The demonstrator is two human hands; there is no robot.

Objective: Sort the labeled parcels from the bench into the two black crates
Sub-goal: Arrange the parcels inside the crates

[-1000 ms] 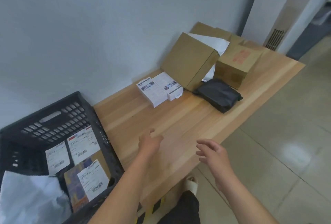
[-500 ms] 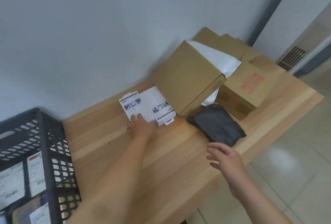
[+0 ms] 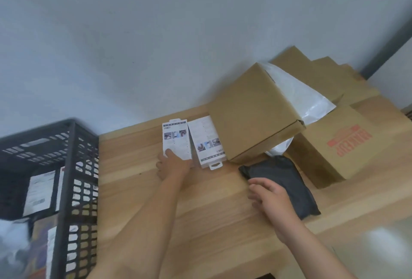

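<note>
Two flat white retail boxes lie side by side on the wooden bench [image 3: 138, 173]. My left hand [image 3: 172, 163] rests on the near end of the left white box [image 3: 177, 139], thumb on top of it; how the fingers lie is hidden. The right white box [image 3: 207, 142] lies untouched beside it. My right hand [image 3: 270, 198] hovers, fingers relaxed, over the near edge of a black poly mailer [image 3: 287, 180]. A black crate [image 3: 71, 167] at the left holds several labeled parcels.
A tilted brown cardboard box [image 3: 252, 111] leans against the wall over a white plastic bag [image 3: 301, 98]. A larger carton with red print [image 3: 347, 144] and flat cardboard [image 3: 330, 73] fill the bench's right end. Floor lies beyond the bench's front edge.
My left hand has reached forward from mid-bench onto the left white box. My right hand has moved forward to the black mailer. The view has shifted right and closer.
</note>
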